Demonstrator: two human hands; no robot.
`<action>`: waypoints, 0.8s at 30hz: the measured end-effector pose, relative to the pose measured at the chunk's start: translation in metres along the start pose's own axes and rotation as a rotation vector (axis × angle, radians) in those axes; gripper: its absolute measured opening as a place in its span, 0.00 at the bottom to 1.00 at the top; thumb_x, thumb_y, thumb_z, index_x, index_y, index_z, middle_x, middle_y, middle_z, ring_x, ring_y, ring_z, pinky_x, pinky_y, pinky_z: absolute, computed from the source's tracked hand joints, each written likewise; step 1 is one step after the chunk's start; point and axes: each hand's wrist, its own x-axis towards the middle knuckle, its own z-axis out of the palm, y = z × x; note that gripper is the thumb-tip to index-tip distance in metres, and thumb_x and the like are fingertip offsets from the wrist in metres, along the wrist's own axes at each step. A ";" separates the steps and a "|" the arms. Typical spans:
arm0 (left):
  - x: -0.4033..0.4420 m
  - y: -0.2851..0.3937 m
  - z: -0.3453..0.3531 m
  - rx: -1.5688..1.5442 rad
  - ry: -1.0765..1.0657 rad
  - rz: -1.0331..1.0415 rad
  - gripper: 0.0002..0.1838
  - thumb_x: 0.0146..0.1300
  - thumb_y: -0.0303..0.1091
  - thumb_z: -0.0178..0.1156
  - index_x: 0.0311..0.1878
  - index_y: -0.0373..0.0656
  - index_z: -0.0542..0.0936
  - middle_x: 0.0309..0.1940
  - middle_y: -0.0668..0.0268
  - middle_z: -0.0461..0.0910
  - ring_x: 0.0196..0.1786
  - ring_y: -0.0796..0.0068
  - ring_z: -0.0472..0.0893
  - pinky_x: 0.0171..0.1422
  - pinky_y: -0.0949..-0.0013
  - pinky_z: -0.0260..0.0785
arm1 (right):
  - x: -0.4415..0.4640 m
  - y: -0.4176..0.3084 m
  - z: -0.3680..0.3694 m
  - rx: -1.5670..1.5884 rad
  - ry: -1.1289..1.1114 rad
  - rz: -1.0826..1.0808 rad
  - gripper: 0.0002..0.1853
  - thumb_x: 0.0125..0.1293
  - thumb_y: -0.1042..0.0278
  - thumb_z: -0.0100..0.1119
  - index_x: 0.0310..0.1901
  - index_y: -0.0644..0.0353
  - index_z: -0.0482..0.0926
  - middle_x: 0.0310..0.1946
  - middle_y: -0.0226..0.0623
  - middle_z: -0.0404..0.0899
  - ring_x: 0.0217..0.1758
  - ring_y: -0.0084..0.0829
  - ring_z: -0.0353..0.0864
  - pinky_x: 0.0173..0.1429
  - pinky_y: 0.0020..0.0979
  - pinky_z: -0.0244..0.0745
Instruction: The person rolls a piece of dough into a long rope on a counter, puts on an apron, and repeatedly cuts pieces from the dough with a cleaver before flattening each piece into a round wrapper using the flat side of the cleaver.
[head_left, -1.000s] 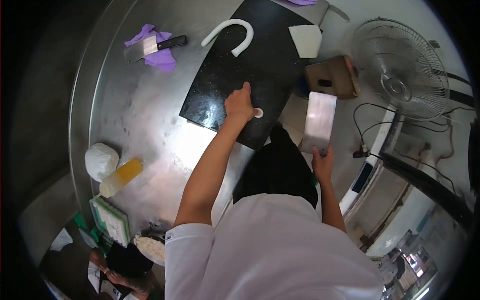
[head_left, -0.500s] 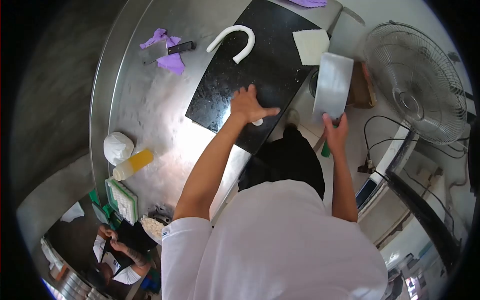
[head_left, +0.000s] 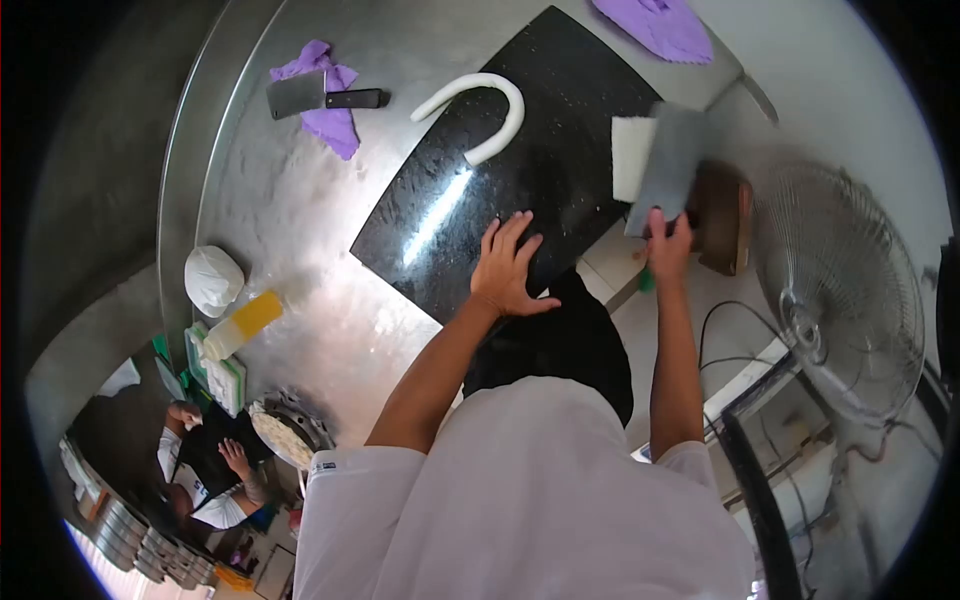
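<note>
My right hand (head_left: 669, 245) grips a broad rectangular metal cleaver (head_left: 670, 165) by its lower end; its handle is hidden in my fingers. The blade stands off the right side of the black board (head_left: 560, 120), partly in front of a whitish square pad (head_left: 630, 155). Fingers spread, my left hand (head_left: 505, 270) is at the board's near edge; whether it touches the surface I cannot tell. A hook-shaped white rope of dough (head_left: 515, 105) lies across the board's left edge. Any small dough piece under my left hand is hidden.
A second cleaver (head_left: 298, 95) rests on a purple cloth (head_left: 335, 130). On the steel table's left are a white bag (head_left: 213, 280), a bottle of yellow liquid (head_left: 243, 325) and a bowl (head_left: 285, 435). A fan (head_left: 840, 290) stands right; a co-worker (head_left: 210, 465) is at lower left.
The camera view has shifted. My left hand has drawn back toward the board's near edge, and the white piece beside it is out of sight. The cleaver has turned and now overlaps the pad.
</note>
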 end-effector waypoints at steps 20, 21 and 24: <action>-0.004 -0.009 0.003 -0.184 0.114 0.126 0.32 0.35 0.44 0.65 0.49 0.40 0.76 0.58 0.54 0.73 0.64 0.52 0.70 0.71 0.48 0.58 | -0.015 -0.058 0.023 -0.417 0.163 0.270 0.23 0.75 0.46 0.60 0.33 0.57 0.70 0.20 0.27 0.69 0.15 0.20 0.65 0.18 0.26 0.63; -0.005 -0.010 0.008 -0.164 0.192 0.150 0.30 0.34 0.43 0.64 0.46 0.41 0.76 0.56 0.53 0.74 0.62 0.51 0.72 0.68 0.47 0.61 | -0.033 -0.060 0.020 -0.402 0.162 0.245 0.22 0.75 0.45 0.60 0.34 0.57 0.70 0.19 0.27 0.69 0.15 0.20 0.66 0.18 0.26 0.63; -0.002 -0.008 0.004 -0.147 0.239 0.159 0.29 0.34 0.39 0.63 0.46 0.42 0.75 0.56 0.55 0.73 0.61 0.53 0.72 0.67 0.48 0.60 | -0.106 -0.075 0.008 -0.355 0.197 0.269 0.22 0.74 0.47 0.61 0.33 0.57 0.71 0.19 0.27 0.69 0.15 0.20 0.67 0.18 0.26 0.64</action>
